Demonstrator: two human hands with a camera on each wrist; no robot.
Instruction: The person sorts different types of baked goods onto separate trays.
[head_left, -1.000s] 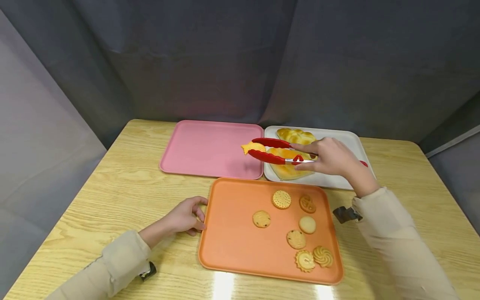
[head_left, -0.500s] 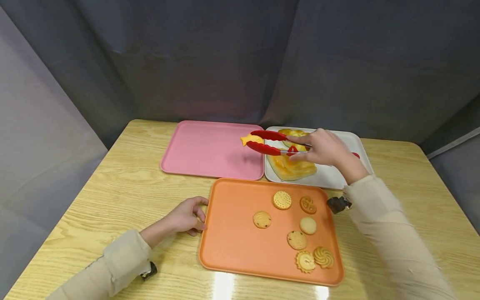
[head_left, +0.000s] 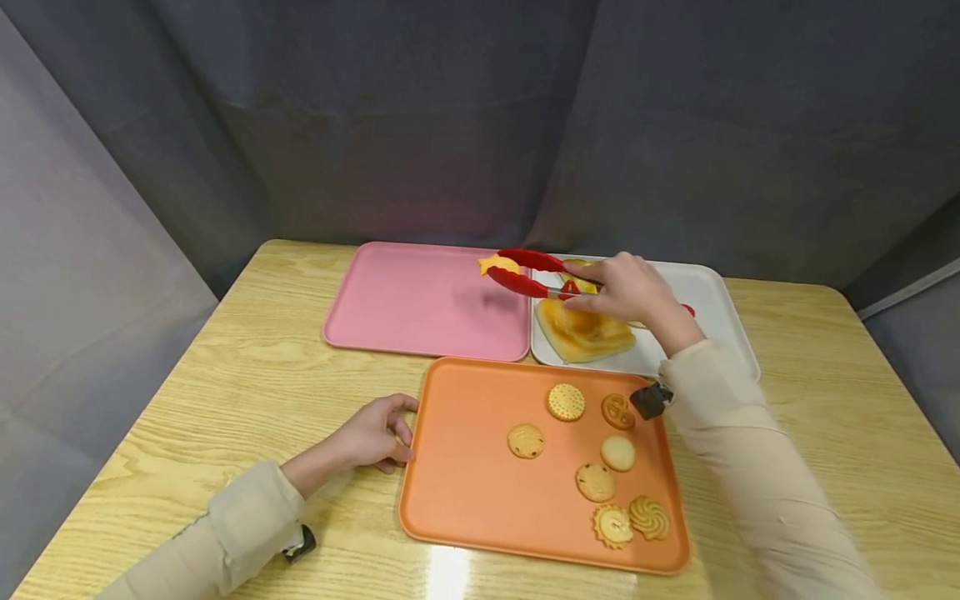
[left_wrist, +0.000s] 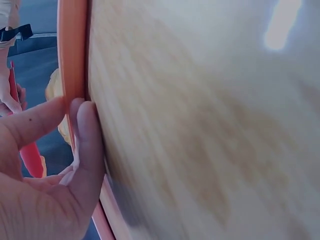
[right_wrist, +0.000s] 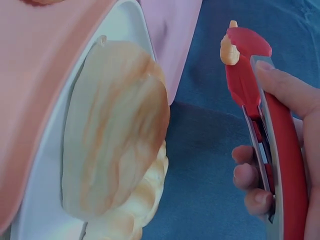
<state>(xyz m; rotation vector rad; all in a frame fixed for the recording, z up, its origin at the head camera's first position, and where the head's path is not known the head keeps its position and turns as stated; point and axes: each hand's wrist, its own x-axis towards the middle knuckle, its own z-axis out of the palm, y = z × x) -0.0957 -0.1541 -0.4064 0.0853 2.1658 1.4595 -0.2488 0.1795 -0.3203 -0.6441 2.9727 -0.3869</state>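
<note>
My right hand (head_left: 628, 287) grips red-tipped metal tongs (right_wrist: 285, 160) by the handles. Between the tongs' scalloped red tips is a yellow fish-shaped cookie (head_left: 498, 265), held in the air over the right part of the pink tray (head_left: 405, 304). My left hand (head_left: 371, 433) holds the left rim of the orange tray (head_left: 465, 492) by its fingertips. In the left wrist view, thumb and fingers (left_wrist: 87, 125) meet at that rim. On the orange tray lie several cookies, among them a pretzel-shaped one (head_left: 618, 411) and a swirl cookie (head_left: 648, 517).
A white tray (head_left: 708, 300) stands right of the pink one, behind the orange tray. It bears a flat golden bread (head_left: 585, 333) and a braided bread (right_wrist: 142, 200), partly hidden by the right hand and tongs. A dark curtain (head_left: 420, 125) hangs behind the wooden table (head_left: 247, 358).
The right hand has moved slightly left and away from me, carrying the tongs and fish-shaped cookie. The left hand has stayed at the orange tray's rim.
</note>
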